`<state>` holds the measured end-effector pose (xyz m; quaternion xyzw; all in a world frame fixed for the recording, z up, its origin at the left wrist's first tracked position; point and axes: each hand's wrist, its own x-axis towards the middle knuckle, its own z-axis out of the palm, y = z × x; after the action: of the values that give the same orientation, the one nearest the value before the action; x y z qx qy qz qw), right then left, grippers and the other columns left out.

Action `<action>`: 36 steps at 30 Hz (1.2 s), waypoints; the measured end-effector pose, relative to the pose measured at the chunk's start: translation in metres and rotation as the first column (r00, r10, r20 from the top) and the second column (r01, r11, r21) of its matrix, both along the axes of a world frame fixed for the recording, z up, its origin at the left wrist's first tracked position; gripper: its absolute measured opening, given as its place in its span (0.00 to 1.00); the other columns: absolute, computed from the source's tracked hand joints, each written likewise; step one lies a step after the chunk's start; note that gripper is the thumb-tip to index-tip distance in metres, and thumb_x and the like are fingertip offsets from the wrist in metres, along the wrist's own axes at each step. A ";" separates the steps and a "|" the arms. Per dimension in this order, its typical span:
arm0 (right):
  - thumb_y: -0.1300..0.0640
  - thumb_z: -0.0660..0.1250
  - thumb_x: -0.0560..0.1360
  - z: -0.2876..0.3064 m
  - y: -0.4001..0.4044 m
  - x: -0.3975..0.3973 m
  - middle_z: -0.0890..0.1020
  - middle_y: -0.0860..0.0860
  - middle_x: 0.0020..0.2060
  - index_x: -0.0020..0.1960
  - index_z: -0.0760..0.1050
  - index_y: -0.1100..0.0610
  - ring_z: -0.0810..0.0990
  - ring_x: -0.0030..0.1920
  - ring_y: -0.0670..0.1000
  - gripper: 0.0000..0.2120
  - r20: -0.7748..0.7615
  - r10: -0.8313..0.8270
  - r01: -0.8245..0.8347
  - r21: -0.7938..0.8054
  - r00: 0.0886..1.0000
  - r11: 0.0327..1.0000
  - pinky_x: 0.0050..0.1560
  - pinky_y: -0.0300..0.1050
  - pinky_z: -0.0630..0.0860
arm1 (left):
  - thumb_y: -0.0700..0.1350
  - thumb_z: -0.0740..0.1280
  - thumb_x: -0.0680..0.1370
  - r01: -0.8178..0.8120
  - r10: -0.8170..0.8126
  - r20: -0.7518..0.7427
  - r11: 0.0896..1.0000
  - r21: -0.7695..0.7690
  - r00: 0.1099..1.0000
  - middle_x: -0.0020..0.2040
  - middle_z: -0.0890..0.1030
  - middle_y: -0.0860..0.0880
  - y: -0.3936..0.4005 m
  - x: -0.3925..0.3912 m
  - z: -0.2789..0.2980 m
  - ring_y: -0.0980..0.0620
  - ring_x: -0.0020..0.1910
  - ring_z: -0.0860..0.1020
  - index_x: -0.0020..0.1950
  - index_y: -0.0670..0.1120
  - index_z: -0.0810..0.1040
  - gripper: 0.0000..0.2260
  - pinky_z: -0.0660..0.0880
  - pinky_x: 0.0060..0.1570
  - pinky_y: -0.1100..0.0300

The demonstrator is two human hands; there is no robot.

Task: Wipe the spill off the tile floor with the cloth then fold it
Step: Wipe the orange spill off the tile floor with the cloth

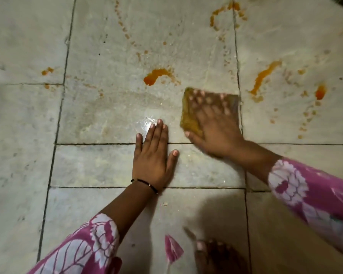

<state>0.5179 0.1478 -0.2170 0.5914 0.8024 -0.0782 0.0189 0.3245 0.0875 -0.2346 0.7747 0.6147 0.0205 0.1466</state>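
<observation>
While a bare foot (216, 254) shows at the near edge, the left hand (152, 157) lies flat on the tile floor (28, 115), fingers (155, 133) straight and together, holding nothing. Just right and farther, the right hand (216, 129), blurred, presses spread, straight fingers on the stained cloth (190, 119). Beyond the cloth, an orange spill (153, 76) dots the tiles, with more streaks far right.

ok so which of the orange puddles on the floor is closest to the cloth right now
The curved orange puddle just up and left of the cloth. The long streak and the small blob lie across the grout line, farther right.
</observation>
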 end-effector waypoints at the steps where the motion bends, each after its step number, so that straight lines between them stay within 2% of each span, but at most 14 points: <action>1: 0.34 0.50 0.74 0.001 -0.021 0.000 0.55 0.55 0.77 0.78 0.51 0.57 0.53 0.76 0.54 0.40 0.006 0.075 -0.075 -0.004 0.997 0.997 0.74 0.57 0.43 | 0.58 0.45 0.79 -0.001 0.001 0.001 1.000 0.008 1.000 0.78 0.51 0.48 0.000 0.000 -0.001 0.52 0.76 0.48 0.77 0.45 0.52 0.29 0.42 0.74 0.49; 4: 0.37 0.52 0.75 0.001 -0.080 0.032 0.57 0.54 0.76 0.77 0.54 0.58 0.54 0.76 0.52 0.37 -0.006 0.228 -0.228 -0.052 0.974 0.972 0.74 0.59 0.48 | 0.57 0.47 0.79 -0.015 0.014 0.010 0.999 0.033 1.000 0.78 0.52 0.48 -0.001 0.001 -0.003 0.51 0.76 0.49 0.77 0.45 0.52 0.29 0.42 0.73 0.49; 6: 0.38 0.51 0.76 0.002 -0.090 0.071 0.61 0.55 0.75 0.76 0.54 0.57 0.56 0.75 0.53 0.36 -0.004 0.240 -0.240 -0.069 0.971 0.968 0.73 0.58 0.48 | 0.57 0.48 0.79 -0.023 0.023 0.011 0.998 0.051 1.000 0.78 0.53 0.47 -0.001 0.002 -0.004 0.50 0.76 0.50 0.77 0.44 0.54 0.29 0.43 0.73 0.49; 9: 0.36 0.44 0.78 0.003 -0.062 0.116 0.59 0.56 0.75 0.77 0.52 0.57 0.56 0.75 0.54 0.35 0.015 0.056 -0.055 -0.059 0.998 0.997 0.73 0.55 0.45 | 0.57 0.48 0.79 -0.024 0.024 0.001 0.998 0.053 1.000 0.78 0.54 0.47 0.000 0.002 -0.003 0.50 0.76 0.51 0.77 0.44 0.55 0.29 0.43 0.73 0.49; 11: 0.36 0.45 0.77 0.002 -0.025 0.113 0.56 0.55 0.76 0.77 0.52 0.57 0.54 0.76 0.53 0.36 0.007 -0.098 0.098 -0.016 0.995 0.995 0.74 0.55 0.44 | 0.57 0.48 0.79 -0.027 0.027 -0.004 0.998 0.051 1.000 0.78 0.54 0.47 0.000 0.003 -0.002 0.50 0.76 0.51 0.77 0.44 0.55 0.30 0.43 0.73 0.50; 13: 0.37 0.45 0.76 -0.003 0.003 0.086 0.56 0.55 0.77 0.78 0.51 0.56 0.52 0.77 0.54 0.36 0.004 -0.160 0.160 0.017 0.987 0.987 0.74 0.56 0.44 | 0.57 0.49 0.78 -0.032 0.033 -0.003 0.998 0.053 0.999 0.77 0.54 0.47 -0.001 0.005 -0.001 0.50 0.76 0.52 0.77 0.44 0.55 0.30 0.43 0.73 0.50; 15: 0.37 0.46 0.75 -0.006 0.004 0.053 0.58 0.55 0.76 0.77 0.52 0.57 0.54 0.76 0.54 0.37 -0.012 -0.086 0.087 0.015 0.996 0.996 0.73 0.55 0.45 | 0.57 0.49 0.78 -0.032 0.032 -0.003 0.998 0.058 0.999 0.77 0.55 0.47 -0.001 0.004 -0.001 0.49 0.76 0.53 0.77 0.44 0.56 0.30 0.43 0.73 0.49; 17: 0.38 0.48 0.76 -0.005 -0.022 0.034 0.58 0.55 0.76 0.77 0.53 0.58 0.55 0.76 0.54 0.36 -0.015 0.074 -0.074 0.003 0.997 0.997 0.73 0.53 0.45 | 0.57 0.49 0.78 -0.025 0.025 -0.003 0.998 0.062 1.000 0.77 0.55 0.46 0.000 0.004 -0.001 0.49 0.76 0.53 0.77 0.44 0.56 0.29 0.44 0.73 0.49; 20: 0.37 0.48 0.78 -0.002 -0.073 0.054 0.54 0.52 0.76 0.77 0.52 0.57 0.51 0.76 0.50 0.35 -0.025 0.269 -0.270 -0.053 0.963 0.961 0.74 0.54 0.46 | 0.57 0.49 0.78 -0.027 0.027 -0.002 0.997 0.068 1.000 0.77 0.55 0.47 -0.001 0.004 -0.001 0.49 0.76 0.52 0.77 0.44 0.56 0.29 0.44 0.73 0.49; 22: 0.36 0.45 0.78 0.001 -0.089 0.086 0.55 0.52 0.75 0.77 0.52 0.56 0.52 0.76 0.50 0.35 -0.016 0.293 -0.294 -0.056 0.956 0.954 0.73 0.55 0.47 | 0.57 0.48 0.78 -0.034 0.034 0.003 0.997 0.073 0.999 0.77 0.54 0.47 -0.001 0.005 -0.001 0.49 0.76 0.52 0.77 0.44 0.55 0.30 0.43 0.74 0.49; 27: 0.40 0.48 0.77 0.004 -0.037 0.138 0.56 0.54 0.76 0.78 0.52 0.55 0.53 0.76 0.53 0.33 -0.057 -0.128 0.127 -0.015 0.990 0.992 0.75 0.53 0.45 | 0.57 0.49 0.78 -0.044 0.044 0.011 0.997 0.070 0.999 0.77 0.55 0.47 -0.001 0.006 0.001 0.49 0.76 0.52 0.77 0.44 0.56 0.30 0.45 0.74 0.47; 29: 0.40 0.47 0.76 0.001 -0.004 0.118 0.56 0.55 0.77 0.78 0.52 0.57 0.52 0.77 0.53 0.35 -0.044 -0.161 0.162 0.022 0.986 0.986 0.75 0.53 0.44 | 0.57 0.50 0.78 -0.045 0.045 0.015 0.997 0.065 0.999 0.77 0.55 0.47 -0.001 0.006 0.001 0.49 0.76 0.53 0.76 0.44 0.57 0.30 0.46 0.74 0.47; 33: 0.40 0.50 0.76 -0.003 -0.011 0.048 0.63 0.57 0.74 0.76 0.57 0.60 0.60 0.75 0.55 0.34 -0.020 0.109 -0.107 0.067 0.994 0.992 0.73 0.48 0.41 | 0.57 0.50 0.78 -0.048 0.047 0.018 0.996 0.068 0.999 0.77 0.56 0.47 -0.001 0.006 0.000 0.49 0.76 0.54 0.76 0.44 0.57 0.30 0.45 0.74 0.48; 36: 0.43 0.51 0.79 0.000 -0.080 0.037 0.62 0.56 0.74 0.75 0.60 0.60 0.60 0.74 0.55 0.31 -0.033 0.352 -0.352 0.007 0.935 0.936 0.74 0.53 0.49 | 0.57 0.51 0.78 -0.045 0.043 0.024 0.996 0.078 0.999 0.77 0.55 0.47 -0.001 0.004 -0.001 0.49 0.76 0.54 0.76 0.44 0.57 0.30 0.45 0.74 0.48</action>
<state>0.5547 0.0676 -0.2172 0.4368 0.8956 -0.0829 0.0189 0.3289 0.0868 -0.2361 0.7659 0.6287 0.0561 0.1225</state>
